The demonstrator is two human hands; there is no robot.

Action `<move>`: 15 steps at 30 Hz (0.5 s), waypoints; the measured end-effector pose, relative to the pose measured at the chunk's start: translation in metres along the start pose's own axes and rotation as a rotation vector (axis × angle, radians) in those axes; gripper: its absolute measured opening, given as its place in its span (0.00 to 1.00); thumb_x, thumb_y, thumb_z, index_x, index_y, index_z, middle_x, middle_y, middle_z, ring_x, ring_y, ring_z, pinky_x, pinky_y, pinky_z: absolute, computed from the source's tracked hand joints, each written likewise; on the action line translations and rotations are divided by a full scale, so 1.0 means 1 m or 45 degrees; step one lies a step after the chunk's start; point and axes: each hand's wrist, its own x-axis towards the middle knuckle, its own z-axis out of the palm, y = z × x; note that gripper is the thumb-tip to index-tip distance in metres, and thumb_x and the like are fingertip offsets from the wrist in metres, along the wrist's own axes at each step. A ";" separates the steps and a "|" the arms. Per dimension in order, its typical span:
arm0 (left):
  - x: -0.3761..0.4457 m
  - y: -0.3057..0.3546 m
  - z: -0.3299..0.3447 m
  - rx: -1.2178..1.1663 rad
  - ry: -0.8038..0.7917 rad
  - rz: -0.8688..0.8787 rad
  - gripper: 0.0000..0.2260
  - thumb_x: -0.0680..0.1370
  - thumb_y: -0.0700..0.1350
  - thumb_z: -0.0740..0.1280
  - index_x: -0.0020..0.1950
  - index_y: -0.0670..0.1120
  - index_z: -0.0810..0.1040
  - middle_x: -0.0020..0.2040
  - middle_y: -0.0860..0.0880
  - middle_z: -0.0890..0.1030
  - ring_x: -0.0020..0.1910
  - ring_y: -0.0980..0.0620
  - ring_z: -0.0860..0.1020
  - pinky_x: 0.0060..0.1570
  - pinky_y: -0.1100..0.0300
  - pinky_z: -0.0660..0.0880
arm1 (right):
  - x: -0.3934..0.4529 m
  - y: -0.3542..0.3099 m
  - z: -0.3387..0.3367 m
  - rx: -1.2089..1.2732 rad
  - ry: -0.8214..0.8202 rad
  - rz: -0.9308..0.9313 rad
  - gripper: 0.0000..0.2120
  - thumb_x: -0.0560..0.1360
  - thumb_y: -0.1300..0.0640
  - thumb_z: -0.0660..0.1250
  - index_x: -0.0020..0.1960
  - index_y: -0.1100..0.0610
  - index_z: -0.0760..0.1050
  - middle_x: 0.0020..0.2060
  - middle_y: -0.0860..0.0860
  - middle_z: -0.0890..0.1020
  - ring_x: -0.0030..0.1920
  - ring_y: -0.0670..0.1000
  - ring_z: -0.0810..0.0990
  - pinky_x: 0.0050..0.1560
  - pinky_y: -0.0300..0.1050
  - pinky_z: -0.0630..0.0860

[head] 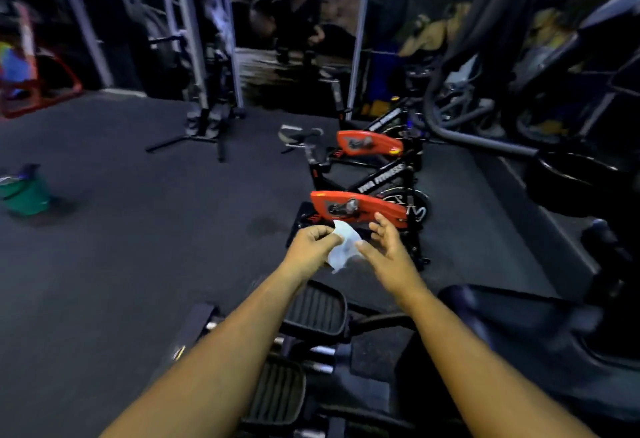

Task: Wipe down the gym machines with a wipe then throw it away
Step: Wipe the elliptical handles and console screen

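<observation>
A white wipe [343, 249] hangs crumpled between my two hands, held out in front of me. My left hand [313, 242] pinches its upper left edge with closed fingers. My right hand [388, 247] sits just right of the wipe with fingers spread, its thumb touching or very near the wipe. Beyond the hands stand two black spin bikes with red chain guards, the near one [356, 205] and a farther one [369, 143]. Below my forearms are the ribbed black pedals of an elliptical machine [317, 309].
A green bucket [26, 195] sits on the dark rubber floor at the far left. A rack with grey uprights [204, 91] stands at the back. More cardio machines [554, 108] crowd the right side. A red frame [38, 87] is at the back left.
</observation>
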 end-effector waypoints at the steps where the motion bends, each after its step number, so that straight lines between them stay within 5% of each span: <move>1: 0.017 0.007 -0.003 0.039 -0.109 0.013 0.10 0.78 0.39 0.68 0.37 0.39 0.78 0.33 0.47 0.73 0.33 0.52 0.69 0.33 0.62 0.68 | 0.007 -0.007 0.001 -0.077 0.004 -0.013 0.33 0.79 0.57 0.70 0.80 0.52 0.58 0.71 0.47 0.69 0.69 0.46 0.70 0.65 0.41 0.70; 3: 0.036 0.021 -0.008 0.090 -0.240 0.056 0.17 0.78 0.36 0.67 0.30 0.47 0.72 0.27 0.53 0.70 0.28 0.56 0.66 0.29 0.66 0.64 | 0.016 -0.016 0.000 -0.150 -0.036 0.015 0.30 0.78 0.55 0.73 0.76 0.53 0.66 0.66 0.47 0.76 0.64 0.46 0.76 0.58 0.35 0.73; 5: 0.060 0.033 -0.013 0.104 -0.368 0.098 0.18 0.79 0.37 0.67 0.30 0.49 0.72 0.26 0.56 0.71 0.27 0.58 0.67 0.30 0.64 0.65 | 0.025 -0.023 0.000 -0.225 -0.004 0.027 0.16 0.77 0.55 0.74 0.63 0.55 0.78 0.54 0.51 0.85 0.51 0.45 0.82 0.50 0.40 0.76; 9: 0.095 0.036 -0.014 0.015 -0.614 0.151 0.09 0.78 0.49 0.72 0.52 0.45 0.83 0.47 0.46 0.85 0.43 0.50 0.81 0.44 0.50 0.79 | 0.028 -0.028 -0.002 -0.163 0.278 0.096 0.06 0.77 0.55 0.73 0.46 0.58 0.80 0.39 0.53 0.84 0.38 0.48 0.78 0.42 0.49 0.75; 12: 0.101 0.031 0.000 -0.092 -0.850 0.096 0.16 0.77 0.50 0.75 0.62 0.47 0.80 0.57 0.44 0.85 0.54 0.47 0.84 0.55 0.50 0.80 | 0.017 -0.038 -0.006 0.005 0.480 0.156 0.03 0.79 0.60 0.70 0.49 0.60 0.80 0.41 0.56 0.85 0.41 0.49 0.80 0.43 0.45 0.76; 15: 0.112 0.043 0.029 -0.142 -1.021 0.149 0.11 0.79 0.42 0.73 0.61 0.44 0.80 0.53 0.44 0.86 0.48 0.48 0.84 0.46 0.57 0.80 | 0.006 -0.047 -0.022 0.145 0.631 0.180 0.05 0.80 0.63 0.67 0.54 0.60 0.81 0.48 0.59 0.86 0.45 0.53 0.84 0.46 0.49 0.80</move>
